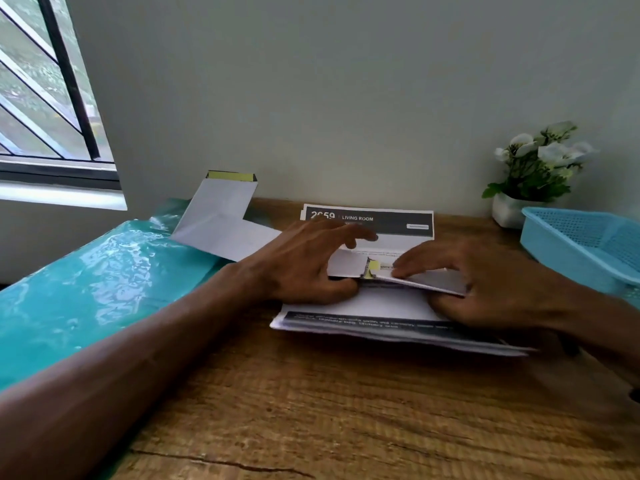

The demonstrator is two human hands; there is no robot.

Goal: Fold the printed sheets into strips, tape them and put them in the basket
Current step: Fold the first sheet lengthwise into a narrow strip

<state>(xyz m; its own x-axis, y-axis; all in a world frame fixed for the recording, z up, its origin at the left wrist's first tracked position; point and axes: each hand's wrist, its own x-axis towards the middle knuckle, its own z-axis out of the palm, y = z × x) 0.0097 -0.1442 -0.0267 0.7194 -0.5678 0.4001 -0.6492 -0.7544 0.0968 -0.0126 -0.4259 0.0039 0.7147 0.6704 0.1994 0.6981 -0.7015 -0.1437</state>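
Both hands hold strip lying left-right.

Soft daylight comes in from the window at upper left and leaves the scene moderately bright, with a white glare band on the sill and rippled sheen on the teal plastic sheet. Dim, soft-edged shadows lie under the stack of printed sheets. The wide lens bows the window bars, and the flowers and small print are blurred.
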